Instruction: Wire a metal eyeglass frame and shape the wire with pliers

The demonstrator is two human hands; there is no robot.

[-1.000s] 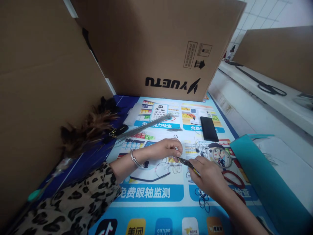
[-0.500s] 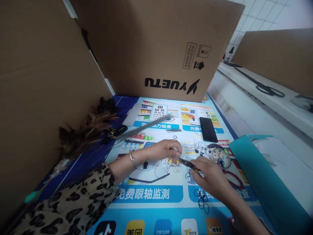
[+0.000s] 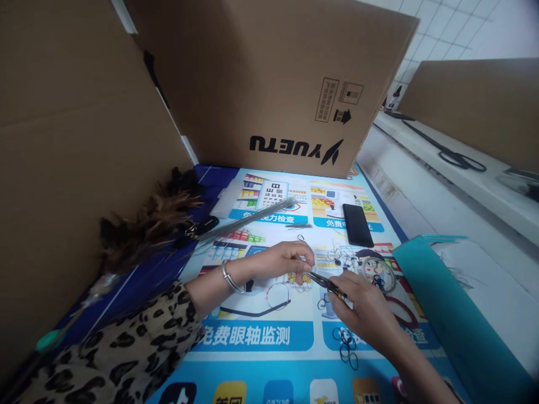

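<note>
My left hand (image 3: 283, 259) is closed in a pinch on a small piece of thin wire above the printed mat (image 3: 261, 336). A silver bangle sits on that wrist, above a leopard-print sleeve. My right hand (image 3: 362, 306) grips thin pliers (image 3: 323, 282), whose tips touch the wire at my left fingertips. Below the hands lie bent wire loops (image 3: 290, 289). Small dark rings (image 3: 346, 349) lie near my right wrist.
Cardboard walls stand left and behind, one printed YUETU (image 3: 290, 150). A feather duster (image 3: 151, 221) and a bundle of straight wires (image 3: 248, 220) lie at left. A black phone (image 3: 357, 224) lies beyond the hands. A teal folder (image 3: 446, 303) stands at right. Scissors (image 3: 457, 157) rest on the far ledge.
Both hands have stayed together at the wire; the view shifted slightly, and the pliers tips stay against my left fingertips.
</note>
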